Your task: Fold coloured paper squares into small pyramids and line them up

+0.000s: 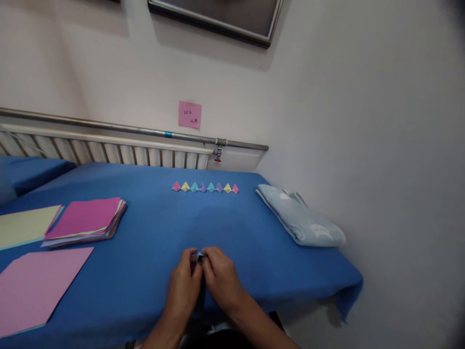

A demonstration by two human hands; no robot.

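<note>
My left hand [184, 283] and my right hand [221, 277] meet near the front edge of the blue-covered table. Their fingertips close on a small piece of folded paper [200, 255], pale bluish at the top and dark below. Most of it is hidden by the fingers. Beyond the hands, a row of small folded paper shapes [202, 187] in pink, yellow, teal and purple lies across the cloth.
At left lie a stack of coloured paper [85, 218], pale yellow sheets [25, 225] and pink sheets [43, 286]. A folded light-blue blanket [301, 215] rests by the right wall. Behind the table stand a radiator [138, 155] and a pipe with a valve [219, 150].
</note>
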